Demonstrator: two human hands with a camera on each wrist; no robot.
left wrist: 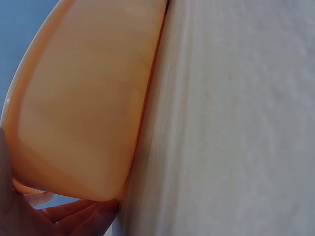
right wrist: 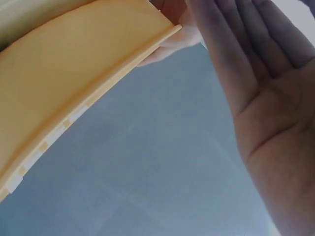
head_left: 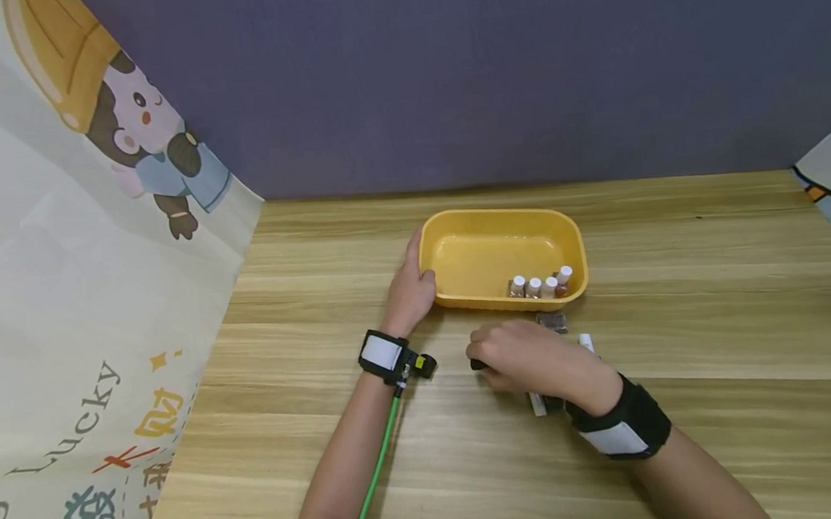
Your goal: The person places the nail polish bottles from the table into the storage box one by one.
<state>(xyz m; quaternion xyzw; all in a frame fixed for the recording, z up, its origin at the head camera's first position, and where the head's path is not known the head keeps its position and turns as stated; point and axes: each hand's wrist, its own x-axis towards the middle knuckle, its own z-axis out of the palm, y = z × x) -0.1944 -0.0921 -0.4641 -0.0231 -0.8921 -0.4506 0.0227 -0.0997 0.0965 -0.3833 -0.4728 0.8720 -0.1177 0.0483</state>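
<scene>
My left hand point(head_left: 410, 292) grips the left end of the yellow plastic basin point(head_left: 505, 301), thumb near the rim and fingers against its outer side. In the left wrist view, its fingers point(left wrist: 98, 216) curl around the basin's end. Several small white-capped bottles point(head_left: 534, 287) stand in the basin's front right corner. In front of the basin my right hand point(head_left: 527, 358) is over the table, its fingers bent around a small black object point(head_left: 477, 364), mostly hidden. Its palm point(right wrist: 280, 128) shows in the right wrist view, but the fingertips are out of frame.
Around the right hand lie a dark small bottle point(head_left: 552, 322), a white-capped bottle point(head_left: 586, 342) and a white cap point(head_left: 537, 404), partly covered by the hand. A blue-grey panel point(head_left: 482, 78) stands behind the wooden table point(head_left: 692, 288). A green cable point(head_left: 377, 463) runs along the left forearm.
</scene>
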